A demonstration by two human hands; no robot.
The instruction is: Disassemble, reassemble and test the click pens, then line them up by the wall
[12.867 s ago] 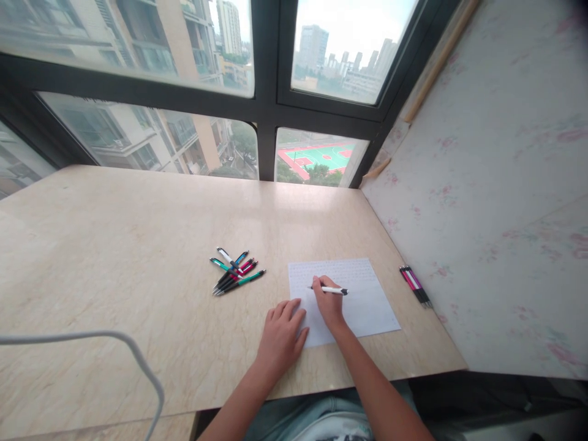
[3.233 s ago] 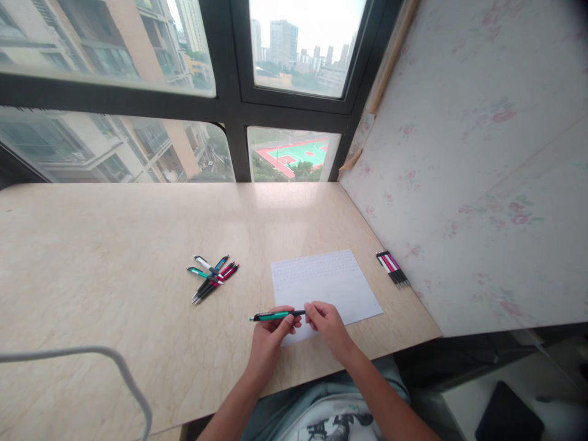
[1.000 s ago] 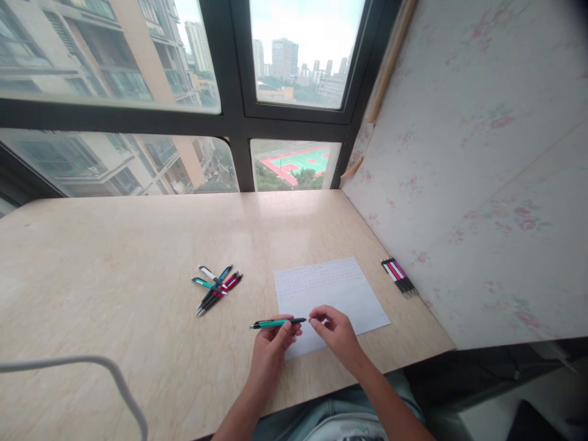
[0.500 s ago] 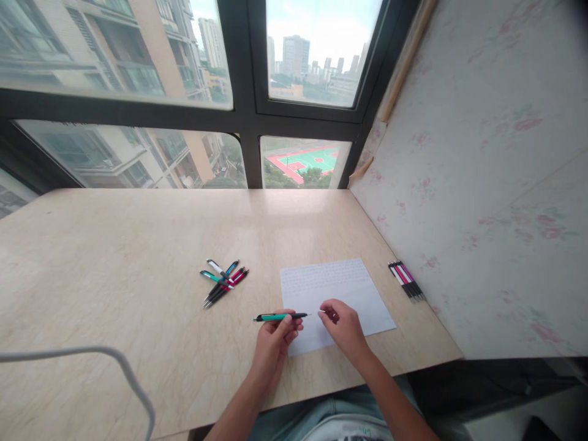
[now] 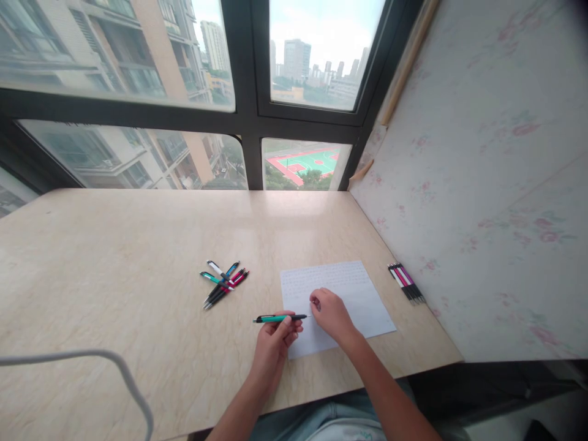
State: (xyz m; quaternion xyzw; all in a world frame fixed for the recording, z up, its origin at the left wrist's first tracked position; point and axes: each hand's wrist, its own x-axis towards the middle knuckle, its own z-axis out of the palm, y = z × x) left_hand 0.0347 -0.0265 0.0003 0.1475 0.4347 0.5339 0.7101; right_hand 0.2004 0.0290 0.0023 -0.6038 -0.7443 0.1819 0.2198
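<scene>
My left hand point(image 5: 272, 348) is closed around a green-and-black pen point(image 5: 274, 318), held level with its thin tip pointing right. My right hand point(image 5: 331, 315) is just past that tip, over a sheet of paper point(image 5: 367, 300) with lines of handwriting along its upper part. Thumb and fingers of the right hand are curled together; whatever is between them is hidden. The lower left of the sheet is near my left hand.
Several pens point(image 5: 225, 285) in mixed colours lie crossed in a pile left of the paper. More pens point(image 5: 407, 283) lie side by side in a row by the papered wall point(image 5: 482, 245). A grey cable point(image 5: 120, 362) curves over the table point(image 5: 114, 263) at the lower left.
My right hand has moved up and left over the paper, its fingers turning inward. The small white bit at its fingertips is out of sight now. My left hand and the pen stay put.
</scene>
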